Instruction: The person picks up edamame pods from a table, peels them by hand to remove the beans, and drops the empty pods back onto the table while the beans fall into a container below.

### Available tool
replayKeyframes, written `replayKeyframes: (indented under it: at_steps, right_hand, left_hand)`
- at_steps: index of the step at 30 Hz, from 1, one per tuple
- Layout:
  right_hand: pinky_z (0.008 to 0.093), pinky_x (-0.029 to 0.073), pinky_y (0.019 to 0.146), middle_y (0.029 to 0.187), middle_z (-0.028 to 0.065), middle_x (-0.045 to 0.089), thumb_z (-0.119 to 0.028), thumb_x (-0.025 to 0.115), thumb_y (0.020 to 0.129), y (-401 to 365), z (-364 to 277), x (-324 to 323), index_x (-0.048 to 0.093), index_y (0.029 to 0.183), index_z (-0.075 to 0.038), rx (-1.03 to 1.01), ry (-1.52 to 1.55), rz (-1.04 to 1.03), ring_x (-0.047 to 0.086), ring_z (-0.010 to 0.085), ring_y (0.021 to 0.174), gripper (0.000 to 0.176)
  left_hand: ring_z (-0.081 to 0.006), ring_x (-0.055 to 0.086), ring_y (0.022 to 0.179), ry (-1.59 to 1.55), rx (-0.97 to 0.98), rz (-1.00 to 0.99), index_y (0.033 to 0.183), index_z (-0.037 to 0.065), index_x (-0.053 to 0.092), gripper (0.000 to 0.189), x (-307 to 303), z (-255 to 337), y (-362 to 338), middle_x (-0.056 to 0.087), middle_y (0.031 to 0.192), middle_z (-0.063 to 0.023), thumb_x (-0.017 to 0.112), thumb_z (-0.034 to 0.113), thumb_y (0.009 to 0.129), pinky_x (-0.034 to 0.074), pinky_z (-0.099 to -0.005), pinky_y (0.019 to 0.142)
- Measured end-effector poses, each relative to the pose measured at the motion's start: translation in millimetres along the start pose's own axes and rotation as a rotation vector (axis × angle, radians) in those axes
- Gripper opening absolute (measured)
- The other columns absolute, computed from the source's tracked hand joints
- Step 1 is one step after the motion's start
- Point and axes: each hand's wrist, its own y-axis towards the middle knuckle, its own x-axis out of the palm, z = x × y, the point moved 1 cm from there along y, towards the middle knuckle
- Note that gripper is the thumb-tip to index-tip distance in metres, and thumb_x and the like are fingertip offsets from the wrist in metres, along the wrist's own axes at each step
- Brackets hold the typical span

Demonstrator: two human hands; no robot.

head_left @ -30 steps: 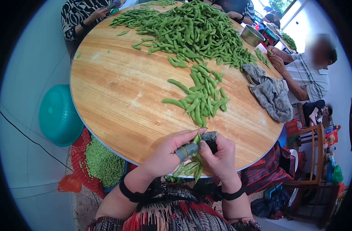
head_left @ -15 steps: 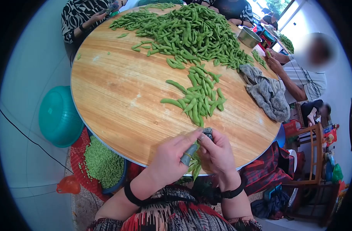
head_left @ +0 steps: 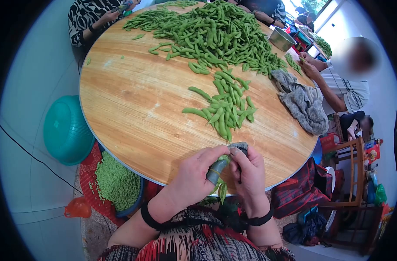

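Note:
Near the table's front edge, my left hand (head_left: 193, 172) is closed on a green soybean pod (head_left: 225, 158). A grey wrap (head_left: 214, 172) with a yellowish band sits around one of its digits. Close beside it, my right hand (head_left: 249, 168) is closed, its thumb and fingers pinching at the same pod. A dark grey cover (head_left: 239, 147) shows at its fingertips. Below the hands hang more green pods or husks (head_left: 222, 189), partly hidden. Just beyond the hands lies a small group of pods (head_left: 226, 104) on the round wooden table (head_left: 133, 108).
A large heap of pods (head_left: 215, 35) covers the far side. A grey cloth (head_left: 305, 106) and a metal bowl (head_left: 282, 39) lie at the right. Shelled beans (head_left: 116, 182) fill a basin below left, near a green basin (head_left: 68, 130). Other people sit around the table.
My right hand's fingertips have shifted slightly up. A pod now shows between my hands where less green was visible, and the left hand's wrap has tilted more upright.

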Motion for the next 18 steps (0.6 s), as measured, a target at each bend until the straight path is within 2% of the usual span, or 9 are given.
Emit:
replayKeyframes:
  at_steps: [2,3,5,9,11,12,15,17,18]
  right_hand:
    - [0.0177,0.027,0.041,0.060,-0.0032,0.050,-0.011,0.056,0.086,-0.8,2.6,0.1,0.057,0.080,-0.004,-0.175,-0.172,0.023,0.037,0.0010,0.046,0.009]
    - [0.0177,0.027,0.041,0.060,-0.0032,0.050,-0.011,0.056,0.086,0.0,5.8,0.4,0.057,0.080,-0.004,-0.172,-0.173,0.025,0.037,0.0010,0.046,0.009]
    - [0.0178,0.028,0.044,0.060,-0.0042,0.050,-0.010,0.057,0.086,1.5,11.3,1.6,0.059,0.080,-0.003,-0.329,-0.388,0.083,0.039,0.0013,0.050,0.009]
    - [0.0181,0.028,0.043,0.060,-0.0041,0.050,-0.010,0.057,0.086,2.5,10.4,3.7,0.060,0.081,-0.002,-0.378,-0.409,0.112,0.040,0.0017,0.050,0.010]
    - [0.0186,0.029,0.044,0.061,-0.0036,0.050,-0.011,0.058,0.085,1.7,0.0,-1.4,0.062,0.082,-0.002,-0.262,-0.125,0.155,0.041,0.0019,0.051,0.010]
    - [0.0186,0.029,0.044,0.061,-0.0036,0.050,-0.011,0.058,0.085,0.1,-10.4,-6.3,0.062,0.082,-0.002,-0.261,-0.128,0.155,0.041,0.0019,0.051,0.010]
    - [0.0181,0.032,0.045,0.063,-0.0024,0.053,-0.012,0.060,0.085,-3.7,-35.3,-19.8,0.062,0.087,-0.001,-0.074,-0.398,-0.249,0.044,0.0020,0.053,0.011]
    - [0.0184,0.034,0.046,0.064,-0.0023,0.054,-0.011,0.061,0.084,-4.9,-24.6,-5.3,0.062,0.087,0.000,-0.143,-0.440,-0.165,0.045,0.0022,0.054,0.012]
    - [0.0187,0.036,0.048,0.064,-0.0022,0.055,-0.010,0.062,0.083,-5.5,-21.3,3.2,0.062,0.087,0.001,-0.214,-0.477,-0.083,0.047,0.0024,0.055,0.012]
  left_hand:
    - [-0.0285,0.062,0.086,-0.025,-0.046,-0.001,0.100,0.002,0.054,0.032,1.6,-2.0,0.4,0.060,0.092,-0.0158,0.055,-0.006,0.069,0.048,-0.0330,0.075]
    - [-0.0285,0.062,0.086,-0.026,-0.049,-0.002,0.100,0.002,0.054,0.032,0.5,-1.7,1.4,0.060,0.092,-0.0158,0.055,-0.006,0.069,0.048,-0.0330,0.075]
    - [-0.0234,0.060,0.077,-0.089,-0.213,-0.096,0.095,0.002,0.053,0.027,-3.2,-2.3,2.7,0.060,0.086,-0.0103,0.052,-0.008,0.070,0.048,-0.0305,0.071]
    - [-0.0145,0.055,0.069,-0.264,-0.305,-0.114,0.091,0.004,0.051,0.024,-2.7,-15.5,-1.8,0.057,0.081,-0.0043,0.049,-0.009,0.072,0.045,-0.0245,0.063]
    - [-0.0077,0.052,0.069,-0.816,-0.655,-0.113,0.092,0.006,0.048,0.023,-4.5,-17.8,-2.2,0.055,0.082,-0.0015,0.048,-0.009,0.074,0.041,-0.0192,0.060]
    - [-0.0077,0.052,0.069,-0.819,-0.656,-0.111,0.092,0.006,0.048,0.023,-5.3,-18.5,-2.5,0.055,0.082,-0.0015,0.048,-0.009,0.074,0.041,-0.0192,0.060]
    - [-0.0051,0.049,0.067,-0.962,-0.630,-0.073,0.091,0.007,0.047,0.021,-6.7,-18.9,-3.3,0.055,0.083,-0.0030,0.047,-0.008,0.077,0.037,-0.0165,0.056]
    - [-0.0048,0.047,0.063,-0.712,-0.458,-0.093,0.090,0.006,0.047,0.017,-5.0,-15.8,-4.8,0.055,0.084,-0.0031,0.047,-0.007,0.079,0.035,-0.0163,0.052]
    - [-0.0048,0.047,0.063,-0.715,-0.456,-0.095,0.090,0.006,0.047,0.017,-3.2,-15.9,-5.7,0.055,0.084,-0.0031,0.047,-0.007,0.079,0.035,-0.0163,0.052]
